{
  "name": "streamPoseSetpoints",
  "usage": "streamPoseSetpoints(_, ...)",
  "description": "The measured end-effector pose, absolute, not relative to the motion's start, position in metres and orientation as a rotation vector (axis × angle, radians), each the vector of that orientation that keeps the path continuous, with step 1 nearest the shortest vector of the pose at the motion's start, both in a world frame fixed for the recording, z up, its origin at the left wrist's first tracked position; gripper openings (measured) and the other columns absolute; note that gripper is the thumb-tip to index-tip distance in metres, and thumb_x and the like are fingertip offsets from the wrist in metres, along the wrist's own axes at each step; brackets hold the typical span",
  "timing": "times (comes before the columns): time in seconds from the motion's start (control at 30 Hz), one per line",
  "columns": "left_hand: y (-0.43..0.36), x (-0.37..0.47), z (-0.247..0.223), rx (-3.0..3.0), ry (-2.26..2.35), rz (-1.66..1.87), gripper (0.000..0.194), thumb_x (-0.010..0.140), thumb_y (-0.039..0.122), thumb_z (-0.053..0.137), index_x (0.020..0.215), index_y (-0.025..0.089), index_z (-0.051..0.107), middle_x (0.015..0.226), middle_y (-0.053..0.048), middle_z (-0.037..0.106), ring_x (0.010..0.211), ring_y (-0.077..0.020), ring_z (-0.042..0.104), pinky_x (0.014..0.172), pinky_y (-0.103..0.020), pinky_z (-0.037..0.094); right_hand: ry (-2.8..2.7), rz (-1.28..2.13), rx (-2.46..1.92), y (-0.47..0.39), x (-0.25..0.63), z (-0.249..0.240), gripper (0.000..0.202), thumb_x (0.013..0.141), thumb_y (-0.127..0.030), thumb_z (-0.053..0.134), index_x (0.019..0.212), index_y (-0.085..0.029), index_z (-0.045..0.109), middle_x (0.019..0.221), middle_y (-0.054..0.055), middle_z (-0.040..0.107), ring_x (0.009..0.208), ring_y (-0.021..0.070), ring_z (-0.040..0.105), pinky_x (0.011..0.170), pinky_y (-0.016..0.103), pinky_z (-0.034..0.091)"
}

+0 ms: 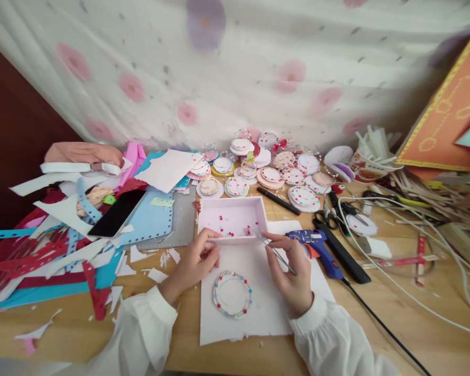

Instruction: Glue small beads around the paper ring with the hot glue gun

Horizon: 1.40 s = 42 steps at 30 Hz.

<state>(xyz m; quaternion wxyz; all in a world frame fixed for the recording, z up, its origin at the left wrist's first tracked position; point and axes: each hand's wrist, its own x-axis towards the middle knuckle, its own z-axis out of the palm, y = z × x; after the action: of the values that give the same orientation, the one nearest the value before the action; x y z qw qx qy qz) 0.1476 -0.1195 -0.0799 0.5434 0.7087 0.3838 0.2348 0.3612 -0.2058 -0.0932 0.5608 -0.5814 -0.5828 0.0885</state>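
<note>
A shallow pale pink box (208, 241) holds a few scattered small red pieces. At its front left corner is my left hand (190, 263), with curled fingers against the front wall. Pinched in my right hand (292, 269) is a pair of metal tweezers (279, 254); their tips reach over the box's right front corner, near a small red piece. Whether the tips grip that piece, I cannot tell. Between my hands, a ring of red, blue and white beads (215, 300) lies around a white disc (234, 295) on a white sheet (266, 318).
Several beaded discs (303, 198) crowd the back, behind a black pen (279, 201). To the right lie a blue glue gun (317, 248) with a black cord, scissors (326, 219) and a white cable (399, 310). Felt scraps (55, 256) and a phone (117, 213) cover the left.
</note>
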Motion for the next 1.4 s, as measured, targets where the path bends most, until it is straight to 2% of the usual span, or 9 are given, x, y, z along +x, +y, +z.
streamPoseSetpoints(0.27,-0.124,0.149,-0.088,1.841,0.915,0.545,0.007,0.089,0.020,0.043,0.095,0.021,0.039,0.059,0.007,0.050,0.054,-0.0119,0.050,0.054,-0.022,0.037,-1.372,0.131,-1.355,-0.202,0.361,-0.080,0.019,0.081,-0.009,0.061,0.086,-0.023,0.049,0.097,0.008,0.067,0.090,0.0239,0.066,0.074,0.038,0.049)
streamPoseSetpoints(0.43,-0.125,0.150,-0.089,1.847,0.926,0.552,0.005,0.089,0.019,0.043,0.091,0.021,0.039,0.059,0.007,0.050,0.053,-0.0121,0.050,0.053,-0.022,0.036,-1.650,0.203,-1.384,-0.177,0.362,-0.066,0.014,0.086,-0.013,0.055,0.088,-0.024,0.048,0.080,0.003,0.062,0.081,0.0207,0.065,0.065,0.032,0.049)
streamPoseSetpoints(0.57,-0.124,0.150,-0.089,1.865,0.925,0.548,0.005,0.088,0.020,0.043,0.089,0.022,0.038,0.060,0.006,0.052,0.054,-0.0129,0.050,0.053,-0.023,0.036,-1.667,0.299,-1.318,-0.155,0.356,-0.062,0.021,0.087,-0.015,0.053,0.079,-0.025,0.036,0.078,0.001,0.059,0.088,0.0207,0.065,0.065,0.030,0.047)
streamPoseSetpoints(0.7,-0.124,0.150,-0.089,1.873,0.920,0.557,0.006,0.088,0.020,0.042,0.087,0.022,0.037,0.058,0.007,0.050,0.052,-0.0133,0.050,0.052,-0.023,0.035,-1.636,0.328,-1.327,-0.148,0.351,-0.066,0.025,0.087,-0.016,0.052,0.078,-0.025,0.031,0.076,0.001,0.057,0.085,0.0205,0.065,0.063,0.029,0.045)
streamPoseSetpoints(0.8,-0.124,0.151,-0.090,1.854,0.908,0.566,0.007,0.088,0.020,0.043,0.087,0.022,0.036,0.060,0.006,0.052,0.054,-0.0143,0.053,0.052,-0.023,0.036,-1.644,0.298,-1.388,-0.149,0.350,-0.067,0.025,0.087,-0.016,0.052,0.077,-0.025,0.030,0.075,0.001,0.056,0.081,0.0204,0.063,0.062,0.028,0.042)
streamPoseSetpoints(0.97,-0.124,0.151,-0.092,1.795,0.902,0.604,0.012,0.084,0.018,0.048,0.086,0.023,0.038,0.060,0.006,0.055,0.054,-0.0149,0.056,0.052,-0.023,0.038,-1.763,0.176,-1.530,-0.146,0.348,-0.062,0.023,0.084,-0.017,0.053,0.078,-0.025,0.032,0.071,0.000,0.058,0.063,0.0178,0.055,0.056,0.027,0.037)
streamPoseSetpoints(1.3,-0.126,0.152,-0.092,1.730,0.898,0.657,0.014,0.081,0.019,0.054,0.087,0.022,0.042,0.060,0.005,0.057,0.056,-0.0149,0.058,0.052,-0.023,0.039,-1.873,0.057,-1.576,-0.143,0.348,-0.066,0.020,0.083,-0.016,0.054,0.078,-0.024,0.036,0.071,0.002,0.061,0.062,0.0198,0.054,0.059,0.030,0.036)
streamPoseSetpoints(1.4,-0.126,0.151,-0.091,1.755,0.901,0.626,0.013,0.082,0.018,0.051,0.088,0.022,0.041,0.062,0.004,0.058,0.058,-0.0153,0.059,0.053,-0.024,0.040,-1.800,0.124,-1.539,-0.143,0.348,-0.066,0.021,0.083,-0.017,0.053,0.078,-0.024,0.034,0.071,0.002,0.060,0.065,0.0203,0.056,0.059,0.031,0.038)
